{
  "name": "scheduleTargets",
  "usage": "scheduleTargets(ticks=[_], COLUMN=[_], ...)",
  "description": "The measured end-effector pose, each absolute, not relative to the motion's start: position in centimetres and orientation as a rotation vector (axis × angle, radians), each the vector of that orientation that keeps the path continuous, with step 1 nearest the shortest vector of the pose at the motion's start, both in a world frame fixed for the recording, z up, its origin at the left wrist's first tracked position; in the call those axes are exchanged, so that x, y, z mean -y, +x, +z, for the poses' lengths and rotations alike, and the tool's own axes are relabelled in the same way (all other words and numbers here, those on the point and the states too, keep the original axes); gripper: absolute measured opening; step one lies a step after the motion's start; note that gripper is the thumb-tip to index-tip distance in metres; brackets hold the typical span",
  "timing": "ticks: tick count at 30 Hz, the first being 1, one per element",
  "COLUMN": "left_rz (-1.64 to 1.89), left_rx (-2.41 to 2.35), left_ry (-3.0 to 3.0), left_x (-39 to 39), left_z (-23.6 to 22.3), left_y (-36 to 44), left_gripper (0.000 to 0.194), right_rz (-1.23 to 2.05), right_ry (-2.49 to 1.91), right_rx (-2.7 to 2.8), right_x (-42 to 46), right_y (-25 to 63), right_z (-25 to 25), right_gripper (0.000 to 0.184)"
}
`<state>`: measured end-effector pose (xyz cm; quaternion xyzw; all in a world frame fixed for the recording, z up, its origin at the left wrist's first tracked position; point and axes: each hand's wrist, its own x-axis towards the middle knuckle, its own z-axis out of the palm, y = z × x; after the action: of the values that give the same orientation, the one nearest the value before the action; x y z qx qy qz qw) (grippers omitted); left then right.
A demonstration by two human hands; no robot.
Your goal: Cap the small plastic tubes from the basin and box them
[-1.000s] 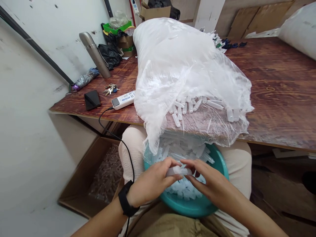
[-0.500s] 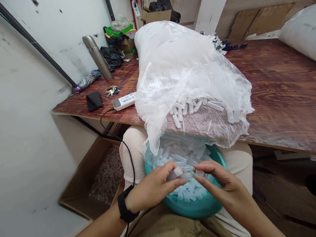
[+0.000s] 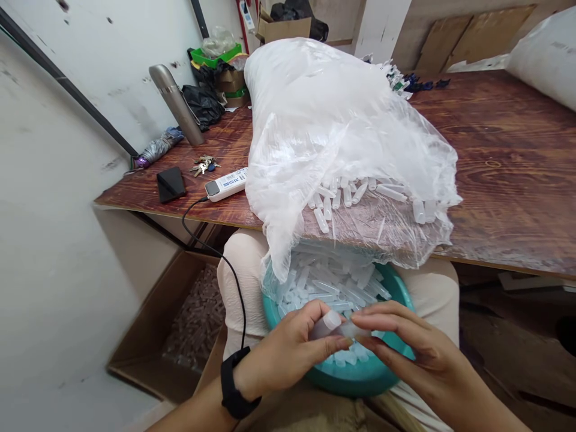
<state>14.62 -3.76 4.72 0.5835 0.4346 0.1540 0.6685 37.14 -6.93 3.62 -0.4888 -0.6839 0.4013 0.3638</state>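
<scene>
A white wall [image 3: 67, 252] is running along the left, with a cardboard box [image 3: 171, 324] sitting on the floor below the wooden table [image 3: 517, 174]. Near the viewer, the left hand [image 3: 288, 354] is pinching a small clear tube [image 3: 335, 327] over the teal basin [image 3: 360, 378] on the lap. The right hand [image 3: 414, 354] is closing its fingertips on the tube's other end, while the big plastic bag [image 3: 333, 132] is spilling tubes off the table's near edge.

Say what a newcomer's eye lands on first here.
The huge clear plastic bag of small tubes, slumped over the wooden table's near edge. Below it a teal basin of the same tubes sits on the lap, where the left hand and right hand together pinch one tube.
</scene>
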Motion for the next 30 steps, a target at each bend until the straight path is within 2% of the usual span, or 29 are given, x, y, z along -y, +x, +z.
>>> scheduleTargets(ticks=[4,9,18,24,27,30], left_rz=[0.368,0.328,0.245,0.276,0.295,0.222], left_rx=[-1.005,-1.002,-0.971,-0.972,-0.935,-0.870], left_ry=[1.632,1.697,1.704,1.720,1.866,2.059], left_x=[3.9,4.0,3.8,3.6,3.2,1.9], left_z=[4.5,4.0,4.0,3.5,2.9,2.3], left_y=[14.7,14.8,15.2,15.3,15.6,16.0], left_gripper=[0.015,0.012,0.015,0.017,0.021,0.018], right_rz=[1.045,1.008,0.910,0.825,0.922,1.164], right_ry=[-1.392,-1.453,-1.416,-1.318,-1.400,-1.494], right_rx=[1.841,1.920,1.982,2.065,1.959,1.829], right_x=[7.6,8.4,8.6,9.0,8.7,7.3], right_y=[37.0,37.1,37.8,37.3,36.6,36.6], right_z=[2.9,2.3,2.2,1.7,1.6,1.1], right_gripper=[0.024,0.041,0.037,0.041,0.033,0.036])
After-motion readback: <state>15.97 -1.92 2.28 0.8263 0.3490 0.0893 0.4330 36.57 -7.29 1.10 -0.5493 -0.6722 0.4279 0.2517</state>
